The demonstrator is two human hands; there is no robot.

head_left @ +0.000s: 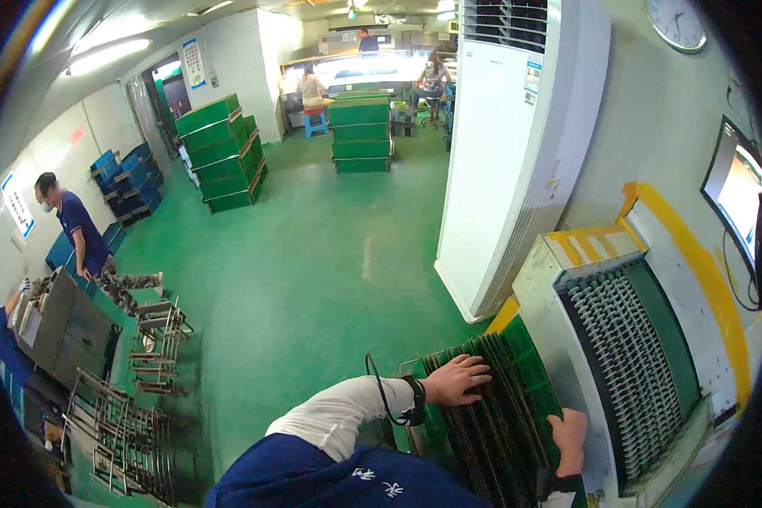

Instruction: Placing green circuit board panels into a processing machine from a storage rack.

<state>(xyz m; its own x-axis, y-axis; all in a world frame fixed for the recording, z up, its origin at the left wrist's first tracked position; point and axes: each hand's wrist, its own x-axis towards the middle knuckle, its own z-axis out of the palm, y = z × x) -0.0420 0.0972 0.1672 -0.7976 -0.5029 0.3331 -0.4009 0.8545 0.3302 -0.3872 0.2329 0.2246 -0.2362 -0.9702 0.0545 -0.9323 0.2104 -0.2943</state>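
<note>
In front of me a row of thin green panels (pixel 483 444) stands on edge, packed close, with dark edges upward. My left hand (pixel 457 381) lies across their top edges, palm down, fingers stretched out. At the right end of the row, a wider green panel (pixel 529 356) leans toward the roller machine. My right hand (pixel 569 436) is bent round the edge of this panel, thumb toward the row; part of its fingers is hidden. A dark band with a cable circles my left wrist.
Right of the panels is a machine with rows of small rollers (pixel 622 356). A tall white air conditioner (pixel 504 161) stands ahead. Metal racks (pixel 127 432) and a person in dark blue (pixel 80 229) are at left. Green crates (pixel 220 157) are stacked farther off.
</note>
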